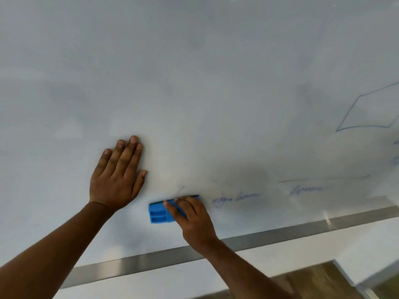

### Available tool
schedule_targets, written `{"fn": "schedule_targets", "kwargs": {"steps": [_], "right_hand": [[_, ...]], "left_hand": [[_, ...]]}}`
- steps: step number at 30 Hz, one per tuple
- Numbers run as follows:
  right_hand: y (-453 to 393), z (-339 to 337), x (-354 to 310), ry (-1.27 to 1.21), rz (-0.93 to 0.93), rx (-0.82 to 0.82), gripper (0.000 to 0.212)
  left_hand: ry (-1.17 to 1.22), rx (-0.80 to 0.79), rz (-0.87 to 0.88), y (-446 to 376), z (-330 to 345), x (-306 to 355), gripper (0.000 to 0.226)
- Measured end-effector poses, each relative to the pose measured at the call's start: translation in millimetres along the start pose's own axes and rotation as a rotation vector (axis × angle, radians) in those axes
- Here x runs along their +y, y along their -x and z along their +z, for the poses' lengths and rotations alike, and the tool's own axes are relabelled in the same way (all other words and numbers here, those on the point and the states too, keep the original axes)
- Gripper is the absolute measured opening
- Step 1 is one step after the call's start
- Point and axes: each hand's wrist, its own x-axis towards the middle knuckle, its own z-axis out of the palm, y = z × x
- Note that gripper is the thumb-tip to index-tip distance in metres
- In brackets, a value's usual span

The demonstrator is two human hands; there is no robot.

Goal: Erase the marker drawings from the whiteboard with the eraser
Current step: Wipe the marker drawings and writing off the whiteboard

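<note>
Head view, single frame. The whiteboard [194,72] fills most of the picture; its top and side edges are cut off, and only the metal bottom frame [280,234] shows, running as a slanted grey strip below the hands.

The left hand [117,175] lies flat against the whiteboard, fingers together and extended, thumb out to the side, holding nothing. Its forearm leaves the frame at the lower left corner.

The right hand [192,219] grips the blue eraser [160,213], which is pressed on the whiteboard just above the bottom frame and just right of the left hand's thumb. Fingers cover the eraser's right half; only the left end with two recessed slots is plainly seen. A dark felt edge shows along its top. How the thumb sits cannot be made out.

Marker drawings remaining: blue scribbles [235,198] immediately right of the eraser, blurred and unreadable; a second faint scribble [306,189] further right, under a thin line; a four-sided outline [367,111] well up and right of the eraser, clipped by the right edge. Small blue marks at the extreme right edge are too cut off to identify.

Below the bottom frame, a brownish surface [313,279] is blurred
</note>
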Motion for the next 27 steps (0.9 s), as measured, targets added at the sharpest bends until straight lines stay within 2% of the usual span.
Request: {"fn": "schedule_targets", "kwargs": {"steps": [1, 2, 6, 8, 10, 13, 17, 18, 20, 21, 24, 27], "right_hand": [[5.5, -0.1, 4.1, 0.023, -0.101, -0.053, 0.058], [1.1, -5.3, 11.6, 0.005, -0.108, -0.054, 0.059], [-57.3, -41.3, 51.1, -0.015, 0.23, 0.261, 0.057], [-82.7, -53.2, 63.5, 0.002, 0.338, 0.372, 0.067], [-86.3, -44.4, 54.8, -0.016, 0.372, 0.405, 0.066], [-41.7, -1.3, 7.8, -0.077, 0.281, 0.23, 0.047], [37.5, 32.4, -12.4, -0.052, -0.143, -0.169, 0.039], [43.5, 31.7, -11.1, -0.046, -0.199, -0.229, 0.036], [34.8, 23.2, -8.6, -0.095, -0.161, -0.259, 0.029], [19.3, 15.1, -5.6, -0.136, -0.071, -0.207, 0.027], [-38.1, -21.3, 29.7, -0.131, 0.201, 0.135, 0.03], [-67.4, -44.1, 60.2, -0.017, 0.363, 0.343, 0.056]], "left_hand": [[-0.005, 0.006, 0.004, 1.5, 1.0, -0.2, 0.073], [-0.011, 0.017, 0.008, 2.3, 2.9, -0.7, 0.072], [-0.038, 0.056, 0.007, 4.5, 9.4, 0.6, 0.07], [-0.05, 0.064, 0.008, 3.5, 9.6, 1.1, 0.069], [-0.042, 0.072, 0.015, 4.1, 8.5, 1.1, 0.069], [-0.054, 0.079, 0.029, 4.0, 7.8, 0.1, 0.069], [-0.059, 0.097, 0.04, 1.0, 4.8, -1.4, 0.069], [-0.054, 0.097, 0.043, 0.9, 4.0, -1.4, 0.07], [-0.044, 0.096, 0.042, 1.4, 2.6, -0.9, 0.07], [-0.042, 0.099, 0.042, 1.5, 2.7, -1.1, 0.07], [-0.057, 0.107, 0.039, 0.3, 4.7, -1.1, 0.071], [-0.048, 0.1, 0.032, 2.4, 4.0, 0.4, 0.072]]}}
